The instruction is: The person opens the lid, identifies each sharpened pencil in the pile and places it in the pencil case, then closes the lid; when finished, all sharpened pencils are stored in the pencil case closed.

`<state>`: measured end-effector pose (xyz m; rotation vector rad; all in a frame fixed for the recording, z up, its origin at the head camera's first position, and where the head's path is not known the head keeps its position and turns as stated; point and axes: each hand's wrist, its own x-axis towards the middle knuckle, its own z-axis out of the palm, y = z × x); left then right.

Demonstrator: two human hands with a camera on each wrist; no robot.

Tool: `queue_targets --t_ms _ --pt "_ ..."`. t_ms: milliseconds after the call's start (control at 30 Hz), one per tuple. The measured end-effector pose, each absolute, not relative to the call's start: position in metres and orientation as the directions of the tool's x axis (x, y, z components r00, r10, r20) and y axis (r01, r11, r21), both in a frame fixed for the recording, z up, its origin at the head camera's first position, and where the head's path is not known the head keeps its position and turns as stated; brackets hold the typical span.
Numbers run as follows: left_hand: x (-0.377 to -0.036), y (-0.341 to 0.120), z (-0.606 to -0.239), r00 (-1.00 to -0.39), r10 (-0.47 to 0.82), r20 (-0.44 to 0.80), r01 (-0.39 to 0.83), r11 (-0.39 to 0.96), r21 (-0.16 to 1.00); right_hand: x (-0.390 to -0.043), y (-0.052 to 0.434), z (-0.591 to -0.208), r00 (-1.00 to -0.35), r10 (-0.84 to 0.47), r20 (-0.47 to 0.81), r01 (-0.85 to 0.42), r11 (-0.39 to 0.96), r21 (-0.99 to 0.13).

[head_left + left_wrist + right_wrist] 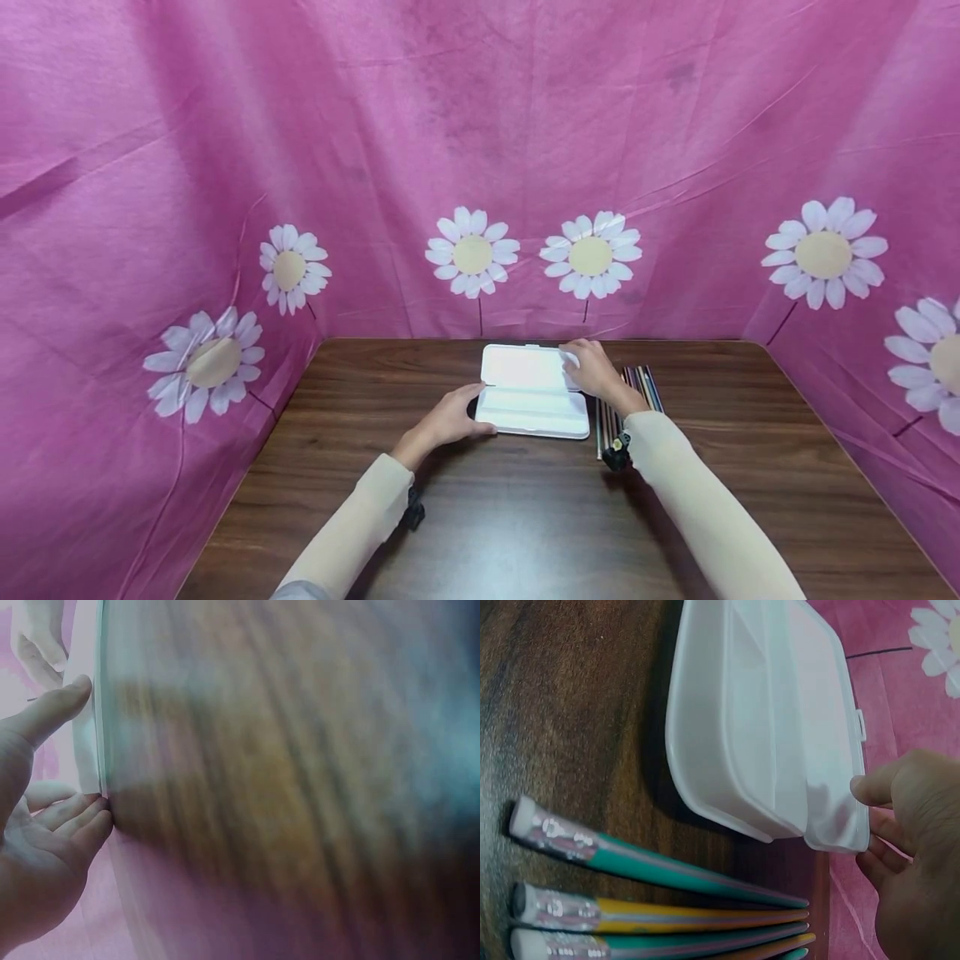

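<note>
A white plastic pencil case point(531, 410) lies opened out on the table, its lid point(525, 367) tipped back toward the curtain. The left hand point(450, 417) holds the case's left end, thumb at the front corner and fingers further back. In the left wrist view, that thumb point(71, 697) lies against the white wall. At the lid's right edge, the right hand point(922, 832) pinches the rim between thumb and fingers. A lengthwise ridge shows inside the case. Several pencils point(667, 874) with erasers lie beside its right end, partly beneath the right forearm in the head view.
The brown wood-grain table point(360, 375) ends at a pink curtain point(390, 167) printed with white daisies, which hangs behind and at both sides. Dark wrist cameras point(617, 454) are strapped below the hands.
</note>
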<state>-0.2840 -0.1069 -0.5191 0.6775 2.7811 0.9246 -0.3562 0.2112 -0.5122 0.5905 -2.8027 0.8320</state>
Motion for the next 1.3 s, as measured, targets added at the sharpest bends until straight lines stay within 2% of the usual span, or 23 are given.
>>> queue_targets --t_ms 333,500,767,967,1133,1300 --pt "-0.282 -0.103 -0.516 -0.91 0.413 0.028 0.355 0.743 0.567 -0.351 0.218 -0.489 -0.914 -0.314 0.257 -0.406 0.702 -0.585" --pt "-0.282 -0.102 -0.517 -0.915 0.403 0.019 0.34 0.746 0.573 -0.341 0.226 -0.474 -0.895 -0.296 0.333 -0.444 0.645 -0.622" --pt "-0.285 -0.102 -0.519 -0.902 0.43 0.04 0.371 0.723 0.583 -0.32 0.265 -0.455 -0.886 -0.292 0.361 -0.456 0.691 -0.56" --pt "-0.281 -0.101 -0.521 -0.893 0.447 0.052 0.379 0.687 0.62 -0.306 0.302 -0.457 -0.913 -0.268 0.308 -0.399 0.744 -0.536" --pt "-0.28 -0.1 -0.519 -0.901 0.43 0.06 0.367 0.681 0.634 -0.297 0.33 -0.468 -0.937 -0.257 0.237 -0.342 0.815 -0.469" --pt "-0.28 -0.099 -0.517 -0.903 0.423 0.072 0.369 0.682 0.632 -0.294 0.352 -0.486 -0.974 -0.213 0.078 -0.226 0.869 -0.44"
